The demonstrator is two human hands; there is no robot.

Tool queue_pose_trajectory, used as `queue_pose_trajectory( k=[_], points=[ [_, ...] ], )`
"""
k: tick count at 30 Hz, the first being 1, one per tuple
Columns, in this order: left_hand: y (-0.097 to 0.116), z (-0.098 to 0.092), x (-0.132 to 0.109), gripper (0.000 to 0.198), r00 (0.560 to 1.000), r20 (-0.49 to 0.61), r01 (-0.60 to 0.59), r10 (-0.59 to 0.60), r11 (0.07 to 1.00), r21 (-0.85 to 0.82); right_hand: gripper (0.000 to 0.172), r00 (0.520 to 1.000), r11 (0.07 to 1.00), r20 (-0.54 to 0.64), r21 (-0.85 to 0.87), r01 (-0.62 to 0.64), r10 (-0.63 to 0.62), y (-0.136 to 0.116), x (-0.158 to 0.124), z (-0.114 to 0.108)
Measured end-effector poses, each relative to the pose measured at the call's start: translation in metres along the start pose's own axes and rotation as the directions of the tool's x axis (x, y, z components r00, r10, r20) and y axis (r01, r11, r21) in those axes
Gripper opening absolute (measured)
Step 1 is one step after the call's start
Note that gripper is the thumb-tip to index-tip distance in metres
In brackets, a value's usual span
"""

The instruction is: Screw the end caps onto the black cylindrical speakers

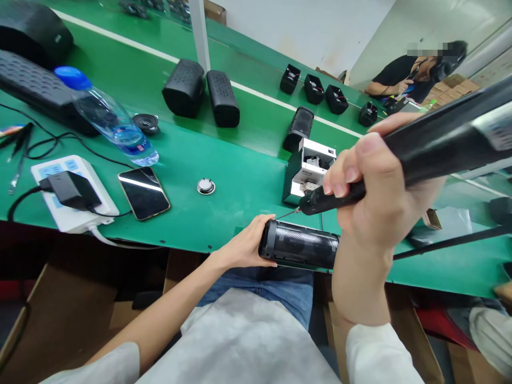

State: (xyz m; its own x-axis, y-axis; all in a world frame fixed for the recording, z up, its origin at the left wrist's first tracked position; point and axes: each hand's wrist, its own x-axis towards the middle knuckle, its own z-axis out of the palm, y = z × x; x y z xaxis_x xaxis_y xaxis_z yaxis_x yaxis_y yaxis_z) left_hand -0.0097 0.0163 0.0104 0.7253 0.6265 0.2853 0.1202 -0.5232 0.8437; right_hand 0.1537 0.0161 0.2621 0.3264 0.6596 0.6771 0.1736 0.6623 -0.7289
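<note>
My right hand (376, 181) is wrapped round a black electric screwdriver (344, 198). Its thin bit slants down to the left and reaches the end of a black speaker (304, 242) with a perforated grille. Whether the tip sits in a screw is too small to tell. My left hand (250, 242) grips the left end of that speaker, which lies on its side at the table's front edge. My right forearm hides the speaker's right end. Just behind stands a silver-and-black boxy device (310, 168), close to the screwdriver's nose.
Left of my hands lie a small round silver part (206, 186), a phone (144, 193), a white power strip (74, 194) and a water bottle (116, 125). Black speakers (184, 88) and open housings (314, 88) line the green bench (248, 154). A co-worker (412, 74) sits at the far right.
</note>
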Motion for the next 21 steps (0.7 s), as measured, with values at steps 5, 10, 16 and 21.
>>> queue_pose_trajectory(
  k=[5, 10, 16, 21],
  points=[
    [-0.002, 0.004, 0.000, 0.131, 0.998, -0.046, -0.031, 0.030, 0.999, -0.025, 0.011, 0.982, 0.986, 0.116, 0.048, -0.158, 0.152, 0.024, -0.015, 0.002],
    [-0.012, 0.011, 0.004, 0.128, 0.997, -0.063, -0.051, 0.046, 0.996, -0.077, 0.018, 0.957, 0.966, 0.143, 0.026, -0.259, 0.253, 0.051, -0.034, 0.001],
    [-0.027, 0.021, 0.010, 0.144, 0.997, -0.070, -0.027, 0.024, 0.998, -0.048, 0.022, 0.960, 0.964, 0.117, 0.051, -0.261, 0.254, 0.055, -0.035, -0.002],
    [-0.040, 0.030, 0.015, 0.150, 0.999, -0.049, -0.020, 0.016, 0.997, -0.075, 0.025, 0.961, 0.964, 0.067, -0.019, -0.267, 0.267, 0.045, -0.037, 0.000]
  ],
)
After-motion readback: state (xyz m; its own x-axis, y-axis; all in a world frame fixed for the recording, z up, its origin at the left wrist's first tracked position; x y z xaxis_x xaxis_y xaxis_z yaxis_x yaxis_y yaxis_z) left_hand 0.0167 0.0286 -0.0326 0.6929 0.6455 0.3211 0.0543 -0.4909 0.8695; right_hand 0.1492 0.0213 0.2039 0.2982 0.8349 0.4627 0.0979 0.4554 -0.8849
